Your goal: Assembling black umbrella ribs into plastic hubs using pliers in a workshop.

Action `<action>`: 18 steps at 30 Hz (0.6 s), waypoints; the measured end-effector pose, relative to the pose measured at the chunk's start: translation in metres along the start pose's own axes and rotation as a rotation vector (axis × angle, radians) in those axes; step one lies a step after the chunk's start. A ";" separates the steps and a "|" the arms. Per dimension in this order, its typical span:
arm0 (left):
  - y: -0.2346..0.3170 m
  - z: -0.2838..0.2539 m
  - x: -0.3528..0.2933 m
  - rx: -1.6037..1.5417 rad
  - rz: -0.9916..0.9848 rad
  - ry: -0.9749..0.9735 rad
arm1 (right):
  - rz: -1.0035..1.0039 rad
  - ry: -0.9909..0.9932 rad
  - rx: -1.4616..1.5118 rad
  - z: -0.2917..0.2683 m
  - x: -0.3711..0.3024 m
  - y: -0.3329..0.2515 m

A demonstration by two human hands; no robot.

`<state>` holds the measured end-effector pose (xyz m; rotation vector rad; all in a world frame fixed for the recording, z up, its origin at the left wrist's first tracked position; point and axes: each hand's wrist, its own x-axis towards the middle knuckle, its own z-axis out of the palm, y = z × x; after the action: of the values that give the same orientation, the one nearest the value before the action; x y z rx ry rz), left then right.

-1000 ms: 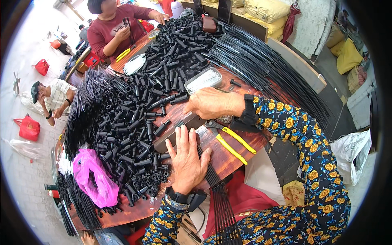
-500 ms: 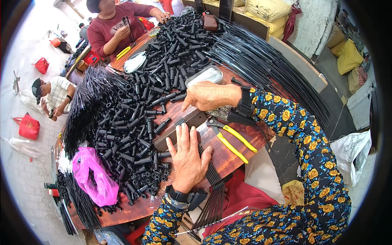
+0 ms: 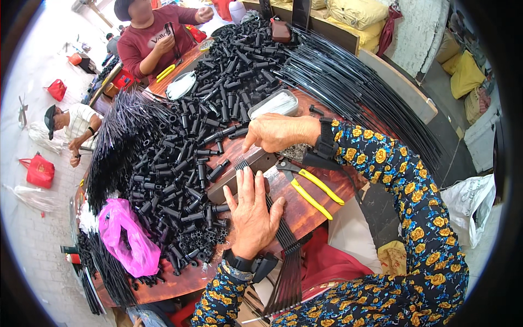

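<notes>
My left hand lies flat, fingers stretched out, over a row of thin black rods and a brown block. The rods' tips stick out beyond its fingertips, and their long ends trail off the table toward my lap. Just above the block hangs my right hand, its fingers curled and the index finger bent down toward the tips. Whatever it may pinch is too small to see. Yellow-handled pliers rest on the table right of the block. Beyond my right hand sits a clear tub of thin white pieces.
Black plastic tubular parts cover much of the wooden table. Long black rods lie at the far right, with another bundle at left. A pink plastic bag lies at the near left. A co-worker sits across the table.
The co-worker across the table has lifted a hand off the black parts. The person at far left has lowered their hands. My hands have hardly moved.
</notes>
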<state>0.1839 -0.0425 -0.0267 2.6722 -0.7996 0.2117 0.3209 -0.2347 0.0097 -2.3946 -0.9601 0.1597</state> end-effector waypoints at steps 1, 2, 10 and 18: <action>0.000 -0.001 0.000 0.003 0.000 0.000 | -0.003 0.002 -0.001 0.000 0.001 -0.001; 0.000 -0.001 0.000 0.006 0.000 0.003 | -0.006 0.005 0.009 -0.001 0.001 -0.002; 0.002 -0.003 -0.001 0.002 -0.001 -0.007 | 0.012 -0.024 -0.052 -0.006 0.001 -0.010; 0.003 -0.003 0.000 0.036 -0.003 0.010 | -0.003 -0.004 -0.003 -0.004 0.003 -0.013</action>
<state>0.1821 -0.0433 -0.0232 2.7038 -0.7956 0.2412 0.3170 -0.2269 0.0201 -2.3960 -0.9660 0.1622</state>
